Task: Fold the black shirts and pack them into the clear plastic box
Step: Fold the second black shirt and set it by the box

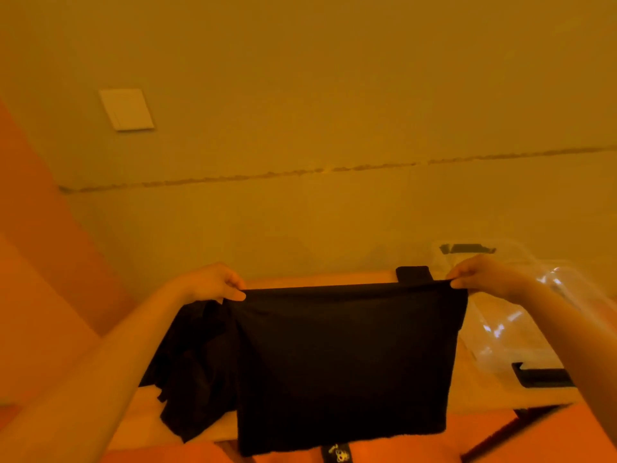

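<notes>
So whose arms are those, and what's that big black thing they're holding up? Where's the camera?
There is no machine here. The camera sits on a person's head and looks forward and down, so you see their own two arms reaching out. The left hand and the right hand each pinch a top corner of a black shirt, holding it up so that it hangs flat over a table. More black clothes lie in a heap on the table, on the left side. On the right stands a clear plastic box with dark clips, where the folded shirts should go. Behind is a plain wall with a light switch.
</notes>
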